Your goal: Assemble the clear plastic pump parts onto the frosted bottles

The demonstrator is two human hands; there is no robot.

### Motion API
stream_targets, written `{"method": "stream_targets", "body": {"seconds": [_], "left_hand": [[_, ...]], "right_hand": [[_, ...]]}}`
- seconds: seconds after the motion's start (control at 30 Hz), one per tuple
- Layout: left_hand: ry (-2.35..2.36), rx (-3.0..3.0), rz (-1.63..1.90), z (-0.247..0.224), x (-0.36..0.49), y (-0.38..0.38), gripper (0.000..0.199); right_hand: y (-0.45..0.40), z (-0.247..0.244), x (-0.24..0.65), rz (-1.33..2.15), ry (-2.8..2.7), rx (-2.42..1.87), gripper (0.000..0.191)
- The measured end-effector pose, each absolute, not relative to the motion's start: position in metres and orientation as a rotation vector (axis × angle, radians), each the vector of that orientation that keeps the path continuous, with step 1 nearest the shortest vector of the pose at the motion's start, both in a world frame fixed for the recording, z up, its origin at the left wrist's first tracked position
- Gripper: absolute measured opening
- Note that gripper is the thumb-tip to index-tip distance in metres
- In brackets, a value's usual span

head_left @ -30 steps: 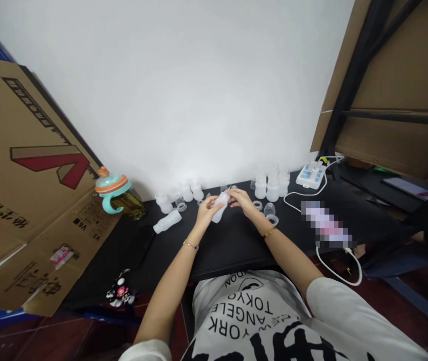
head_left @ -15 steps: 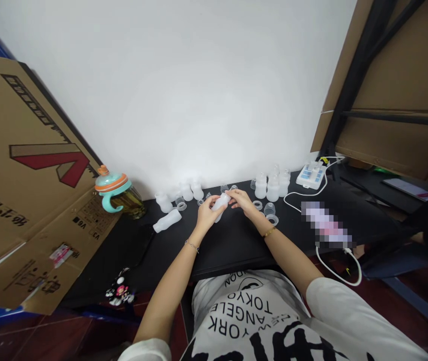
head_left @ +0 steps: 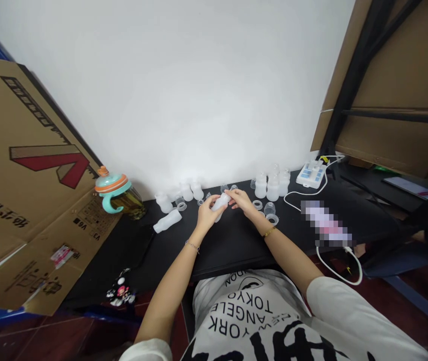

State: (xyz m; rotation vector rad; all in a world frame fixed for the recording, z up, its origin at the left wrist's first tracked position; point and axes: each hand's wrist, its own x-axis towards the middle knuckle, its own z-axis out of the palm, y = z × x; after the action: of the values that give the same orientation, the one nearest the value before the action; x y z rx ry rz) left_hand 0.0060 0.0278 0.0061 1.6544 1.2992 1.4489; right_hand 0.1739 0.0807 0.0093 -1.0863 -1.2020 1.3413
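A translucent white baby bottle (head_left: pixel 220 202) lies tilted in my left hand (head_left: pixel 206 214), its neck pointing up and to the right. My right hand (head_left: pixel 241 202) has its fingers closed at the bottle's neck; any small part between them is hidden. Left of my hands, another bottle (head_left: pixel 167 221) rests on its side, with several upright bottles (head_left: pixel 164 202) behind it. Clear caps (head_left: pixel 224 189) stand just beyond my fingers. To the right are several assembled bottles (head_left: pixel 273 189), a clear cap (head_left: pixel 270 208) and a ring collar (head_left: pixel 272 219).
A drink jug with a turquoise lid (head_left: pixel 113 183) stands at the left by a large cardboard box (head_left: pixel 29 190). On the black table's right are a power strip (head_left: pixel 310 174), a white cable (head_left: pixel 292 206) and a blurred-out object (head_left: pixel 327 224). A white wall (head_left: pixel 206 90) rises behind.
Almost nothing differs. The fingers of my right hand have shifted very slightly at the bottle's neck, while my left hand keeps the bottle in the same place.
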Motion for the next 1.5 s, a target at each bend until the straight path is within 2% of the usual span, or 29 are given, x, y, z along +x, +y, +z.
{"method": "stream_targets", "body": {"seconds": [0.37,0.83,1.5], "left_hand": [[1.065,1.205,1.367,0.0078,0.0037,0.0342,0.049],[0.981,0.919,1.288,0.0088,0.0009,0.0367,0.048],[1.082,1.192,1.349,0.0074,0.0023,0.0360,0.044]], "right_hand": [[0.0745,0.0172,0.1781,1.482,-1.149,-0.873,0.017],[0.0807,0.0117,0.1797,1.502,-1.138,-0.780,0.024],[0.0730,0.0202,0.1793,1.478,-1.149,-0.875,0.014]]}}
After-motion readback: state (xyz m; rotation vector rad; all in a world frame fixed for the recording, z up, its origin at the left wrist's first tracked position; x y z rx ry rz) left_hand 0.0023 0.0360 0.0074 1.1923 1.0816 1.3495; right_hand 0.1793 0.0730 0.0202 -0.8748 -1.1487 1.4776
